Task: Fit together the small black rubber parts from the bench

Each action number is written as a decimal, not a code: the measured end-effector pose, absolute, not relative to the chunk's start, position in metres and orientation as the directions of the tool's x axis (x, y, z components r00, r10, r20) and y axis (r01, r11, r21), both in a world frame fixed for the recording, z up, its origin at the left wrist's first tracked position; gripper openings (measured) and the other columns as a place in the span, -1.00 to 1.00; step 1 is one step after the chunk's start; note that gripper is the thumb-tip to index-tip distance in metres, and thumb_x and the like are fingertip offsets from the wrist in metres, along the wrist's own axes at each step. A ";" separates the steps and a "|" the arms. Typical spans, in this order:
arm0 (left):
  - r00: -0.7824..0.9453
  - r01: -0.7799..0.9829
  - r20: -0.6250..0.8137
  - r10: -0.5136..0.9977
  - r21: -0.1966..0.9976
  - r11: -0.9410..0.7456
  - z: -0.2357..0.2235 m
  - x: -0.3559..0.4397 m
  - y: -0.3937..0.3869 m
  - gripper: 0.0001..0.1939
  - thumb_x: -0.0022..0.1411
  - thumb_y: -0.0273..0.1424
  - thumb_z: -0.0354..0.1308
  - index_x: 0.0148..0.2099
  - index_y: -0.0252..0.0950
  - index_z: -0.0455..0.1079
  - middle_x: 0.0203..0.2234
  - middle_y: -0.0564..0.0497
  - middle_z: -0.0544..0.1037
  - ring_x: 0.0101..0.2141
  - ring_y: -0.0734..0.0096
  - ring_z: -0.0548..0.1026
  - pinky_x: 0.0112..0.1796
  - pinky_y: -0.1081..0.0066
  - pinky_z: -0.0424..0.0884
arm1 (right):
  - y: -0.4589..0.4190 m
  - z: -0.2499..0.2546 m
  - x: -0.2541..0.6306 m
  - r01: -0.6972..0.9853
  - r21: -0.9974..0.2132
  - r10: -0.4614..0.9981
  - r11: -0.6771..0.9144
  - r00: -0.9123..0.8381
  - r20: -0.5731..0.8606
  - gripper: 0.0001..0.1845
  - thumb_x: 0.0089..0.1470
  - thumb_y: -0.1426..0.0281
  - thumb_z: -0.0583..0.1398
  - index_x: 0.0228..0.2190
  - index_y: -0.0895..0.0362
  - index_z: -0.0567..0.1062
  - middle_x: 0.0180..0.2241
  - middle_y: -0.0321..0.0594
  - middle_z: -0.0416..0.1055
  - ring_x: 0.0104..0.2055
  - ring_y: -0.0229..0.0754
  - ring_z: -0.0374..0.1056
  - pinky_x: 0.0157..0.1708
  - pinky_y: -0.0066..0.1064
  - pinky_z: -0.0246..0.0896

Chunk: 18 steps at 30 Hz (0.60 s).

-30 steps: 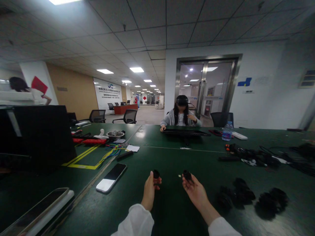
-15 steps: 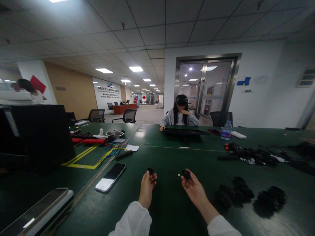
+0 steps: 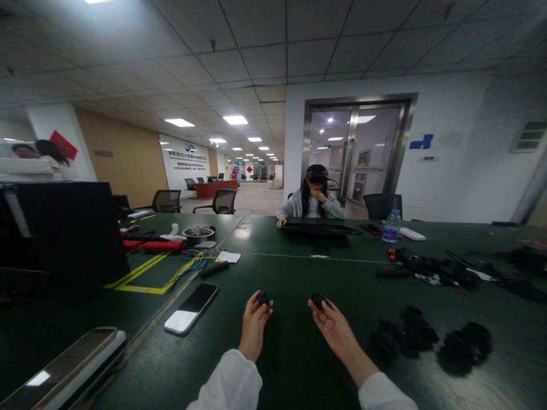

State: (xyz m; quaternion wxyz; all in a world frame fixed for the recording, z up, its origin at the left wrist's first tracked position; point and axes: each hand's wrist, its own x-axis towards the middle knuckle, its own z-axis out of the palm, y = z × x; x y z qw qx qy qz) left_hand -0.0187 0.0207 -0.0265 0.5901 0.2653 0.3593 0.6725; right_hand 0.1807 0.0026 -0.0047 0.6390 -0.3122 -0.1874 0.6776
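Observation:
My left hand (image 3: 254, 322) is raised over the dark green table (image 3: 299, 273) and pinches a small black round part (image 3: 262, 298) at its fingertips. A little to the right, my right hand (image 3: 333, 327) lies palm up with a second small black part (image 3: 319, 299) gripped at its fingertips. The two hands are apart, about a hand's width. Both wrists wear white sleeves. Several more black parts (image 3: 405, 336) lie in a loose pile on the table to the right of my right hand.
A phone (image 3: 191, 308) lies left of my hands; another device (image 3: 64, 367) at the near left edge. A black monitor (image 3: 64, 233) stands left. Coloured wires (image 3: 192, 265), cables (image 3: 448, 273), a water bottle (image 3: 391, 226). A person (image 3: 314, 199) sits opposite behind a black keyboard (image 3: 320, 229).
Both hands stayed roughly in place and shifted slightly left; the left hand turned the black part lower in its fingertips. The person opposite raised a hand to the face.

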 end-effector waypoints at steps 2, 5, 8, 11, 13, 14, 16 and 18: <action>-0.158 -0.603 -0.055 0.986 0.796 -0.052 -0.025 -0.019 0.020 -0.63 0.06 -0.62 0.04 -0.07 -0.21 0.20 -0.30 -0.04 0.40 -0.29 0.37 0.47 -0.28 0.41 0.38 | 0.003 -0.006 0.181 -0.751 -0.651 0.983 -0.113 0.010 -0.183 -0.73 -0.18 0.51 0.22 -0.34 0.14 0.35 -0.31 -0.23 0.44 -0.20 -0.23 0.36 -0.30 -0.45 0.31; -0.140 -0.604 -0.041 0.989 0.795 -0.053 -0.022 -0.018 0.017 -0.64 0.05 -0.60 0.07 -0.08 -0.23 0.21 -0.29 -0.05 0.40 -0.27 0.34 0.47 -0.27 0.41 0.38 | 0.002 -0.004 0.181 -0.746 -0.652 0.982 -0.136 -0.012 -0.191 -0.73 -0.17 0.45 0.22 -0.32 0.16 0.36 -0.31 -0.22 0.45 -0.20 -0.22 0.36 -0.29 -0.43 0.31; -0.135 -0.613 -0.048 0.990 0.789 -0.045 -0.020 -0.017 0.016 -0.64 0.03 -0.62 0.08 -0.10 -0.25 0.23 -0.29 -0.05 0.41 -0.27 0.33 0.47 -0.25 0.41 0.38 | 0.001 -0.001 0.181 -0.743 -0.649 0.978 -0.163 -0.035 -0.205 -0.69 -0.13 0.37 0.19 -0.27 0.18 0.35 -0.29 -0.19 0.44 -0.18 -0.21 0.34 -0.28 -0.42 0.31; -0.112 -0.622 -0.050 0.992 0.783 -0.031 -0.017 -0.017 0.014 -0.62 0.01 -0.63 0.07 -0.09 -0.25 0.23 -0.29 -0.04 0.41 -0.27 0.33 0.47 -0.22 0.39 0.36 | 0.002 -0.001 0.181 -0.757 -0.625 0.974 -0.192 -0.068 -0.216 -0.68 -0.12 0.32 0.17 -0.26 0.19 0.35 -0.28 -0.15 0.43 -0.16 -0.20 0.33 -0.27 -0.42 0.30; -0.061 -0.630 -0.048 0.997 0.776 -0.001 -0.013 -0.015 0.013 -0.62 0.01 -0.62 0.06 -0.08 -0.26 0.23 -0.27 -0.05 0.41 -0.25 0.32 0.47 -0.19 0.38 0.34 | 0.003 -0.002 0.181 -0.763 -0.608 0.971 -0.221 -0.110 -0.214 -0.68 -0.10 0.30 0.16 -0.27 0.22 0.35 -0.27 -0.12 0.42 -0.14 -0.19 0.32 -0.24 -0.42 0.29; -0.022 -0.637 -0.048 0.999 0.771 0.023 -0.011 -0.014 0.011 -0.62 0.02 -0.61 0.05 -0.07 -0.27 0.22 -0.26 -0.06 0.41 -0.24 0.32 0.46 -0.17 0.37 0.33 | 0.003 -0.002 0.181 -0.764 -0.601 0.968 -0.235 -0.131 -0.213 -0.68 -0.09 0.29 0.15 -0.28 0.23 0.36 -0.26 -0.11 0.42 -0.14 -0.18 0.32 -0.23 -0.42 0.28; 0.074 -0.648 -0.051 0.996 0.757 0.087 -0.007 -0.012 0.008 -0.61 0.02 -0.60 0.03 -0.05 -0.28 0.22 -0.25 -0.07 0.42 -0.22 0.29 0.45 -0.14 0.34 0.30 | 0.003 -0.002 0.179 -0.758 -0.596 0.963 -0.265 -0.177 -0.203 -0.68 -0.08 0.27 0.13 -0.29 0.24 0.36 -0.25 -0.09 0.42 -0.13 -0.17 0.31 -0.21 -0.40 0.27; 0.182 -0.643 -0.052 0.982 0.749 0.159 -0.005 -0.009 0.005 -0.60 0.02 -0.58 0.03 -0.04 -0.30 0.22 -0.24 -0.09 0.42 -0.21 0.27 0.44 -0.12 0.30 0.28 | 0.001 0.000 0.176 -0.743 -0.598 0.954 -0.300 -0.236 -0.185 -0.66 -0.06 0.26 0.12 -0.29 0.26 0.37 -0.24 -0.07 0.41 -0.15 -0.16 0.32 -0.21 -0.38 0.27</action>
